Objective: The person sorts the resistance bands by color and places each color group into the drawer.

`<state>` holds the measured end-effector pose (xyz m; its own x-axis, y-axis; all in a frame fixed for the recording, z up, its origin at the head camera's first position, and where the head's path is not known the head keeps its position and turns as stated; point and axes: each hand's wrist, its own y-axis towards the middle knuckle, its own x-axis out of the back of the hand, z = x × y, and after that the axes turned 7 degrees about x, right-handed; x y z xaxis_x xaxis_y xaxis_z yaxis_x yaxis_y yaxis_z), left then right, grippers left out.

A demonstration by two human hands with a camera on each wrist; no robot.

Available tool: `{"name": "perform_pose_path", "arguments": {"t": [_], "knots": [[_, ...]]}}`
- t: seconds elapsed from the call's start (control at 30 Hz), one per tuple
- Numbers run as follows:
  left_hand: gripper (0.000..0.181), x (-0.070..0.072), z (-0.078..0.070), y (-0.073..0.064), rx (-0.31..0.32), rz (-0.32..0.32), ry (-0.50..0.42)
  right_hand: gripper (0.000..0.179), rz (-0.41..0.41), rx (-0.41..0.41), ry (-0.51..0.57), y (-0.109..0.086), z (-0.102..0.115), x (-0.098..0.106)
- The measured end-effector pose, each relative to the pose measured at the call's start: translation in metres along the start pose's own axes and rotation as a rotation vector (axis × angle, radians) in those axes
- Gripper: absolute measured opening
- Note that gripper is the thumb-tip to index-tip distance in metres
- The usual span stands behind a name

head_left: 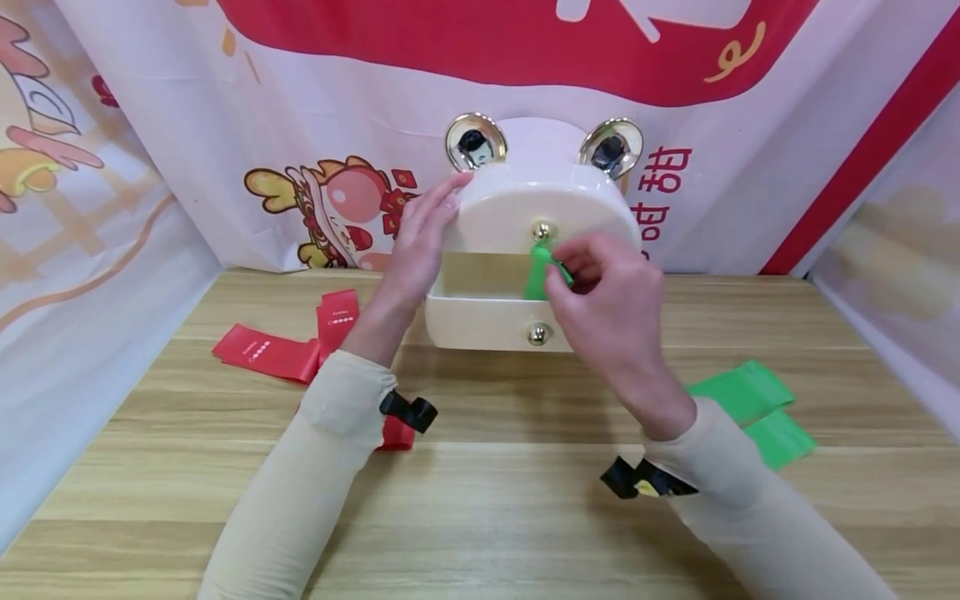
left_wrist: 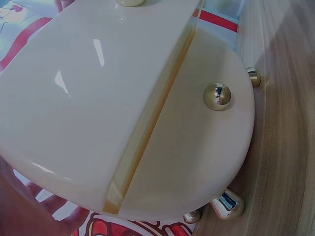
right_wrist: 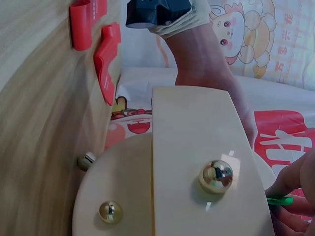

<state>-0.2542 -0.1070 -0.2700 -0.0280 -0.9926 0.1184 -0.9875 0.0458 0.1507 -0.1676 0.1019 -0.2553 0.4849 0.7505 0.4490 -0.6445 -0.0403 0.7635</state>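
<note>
Printed cloth (head_left: 360, 108) hangs behind and along the sides, white with red bands and cartoon figures, and a wood-grained bench (head_left: 510, 517) spreads out below it. Against the rear cloth stands a domed white cabinet (head_left: 495, 212) topped with two gold-rimmed eyes (head_left: 476, 142). Its drawer (head_left: 480, 323) is pulled out beneath the rounded upper panel, leaving an open gap over the drawer front.

The left hand (head_left: 423, 242) rests against the cabinet's side with its fingers extended, gripping nothing; bracing there seems right, since a steady body should let the other hand work freely. The right hand (head_left: 611, 296) has its fingers closed in a pinch on a green strip (head_left: 537, 279).

Left of the cabinet lie red strips (head_left: 270, 348); to the right, partly behind the forearm, are other green strips (head_left: 742, 392).

The held piece hangs at the drawer's opening, its lower end hidden behind the drawer front, its top just below the upper knob (head_left: 542, 232); whether the two touch, I cannot tell. It looks thin and limp, so a light pinch and a path clear of both knob and drawer edge would probably prevent snagging or creasing.
</note>
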Motion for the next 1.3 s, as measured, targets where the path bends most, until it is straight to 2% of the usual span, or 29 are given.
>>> {"name": "perform_pose_path", "arguments": {"t": [0.27,0.5,0.6,1.0,1.3], "knots": [[0.042,-0.002,0.000,0.000,-0.010,-0.002,0.016,0.014,0.065,-0.042,-0.018,0.000,0.008,-0.011],[0.044,-0.003,0.000,0.002,-0.016,-0.001,0.033,0.018,0.176,-0.070,-0.120,0.001,0.016,-0.021],[0.044,-0.003,0.000,0.002,-0.021,-0.001,0.038,0.018,0.199,-0.067,-0.126,0.002,0.018,-0.023],[0.043,-0.005,-0.001,0.002,-0.013,-0.001,0.045,0.013,0.186,-0.011,0.041,-0.001,0.017,-0.022],[0.042,-0.001,0.000,0.000,0.003,-0.020,0.043,0.013,0.196,-0.078,0.179,0.002,0.013,-0.005]]}}
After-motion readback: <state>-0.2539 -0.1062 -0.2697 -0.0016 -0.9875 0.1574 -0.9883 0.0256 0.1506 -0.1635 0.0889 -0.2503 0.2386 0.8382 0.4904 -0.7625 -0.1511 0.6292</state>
